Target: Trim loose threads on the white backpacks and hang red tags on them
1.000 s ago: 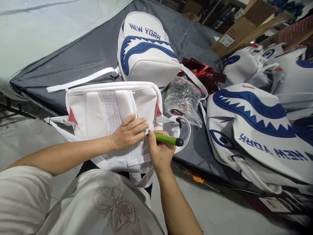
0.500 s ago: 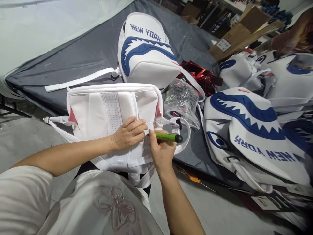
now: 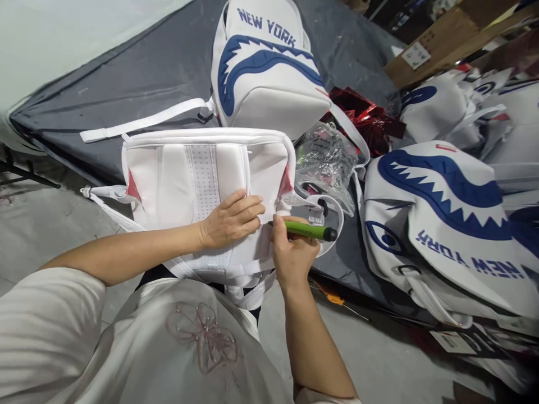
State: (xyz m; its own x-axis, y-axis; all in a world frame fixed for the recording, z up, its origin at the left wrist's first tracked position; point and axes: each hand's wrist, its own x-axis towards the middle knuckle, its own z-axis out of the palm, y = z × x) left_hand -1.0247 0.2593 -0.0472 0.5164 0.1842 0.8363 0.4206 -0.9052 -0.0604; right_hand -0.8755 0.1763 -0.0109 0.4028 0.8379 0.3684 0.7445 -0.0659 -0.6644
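Note:
A white backpack (image 3: 177,168) lies back side up against my front, its straps hanging toward me and a red patch at each side. My left hand (image 3: 233,220) rests flat on its back panel, fingers stretched out, holding nothing. Just right of it, my right hand (image 3: 292,252) grips a green marker pen (image 3: 309,229) with a black end. The pen's thin tip points left at the white panel, close to my left fingertips; whether it touches I cannot tell.
Behind stands another white backpack (image 3: 278,104) marked NEW YORK, on the grey-covered table (image 3: 138,73). To the right are a clear plastic bag (image 3: 326,163), red foil (image 3: 362,115) and a similar backpack (image 3: 446,213). A cardboard box (image 3: 446,39) stands at the back right. An orange-handled tool (image 3: 334,299) shows below the table edge.
My view has shifted, so most things sit a little farther right in the picture. Both hands keep nearly the same pose on the backpack, pen still in my right hand.

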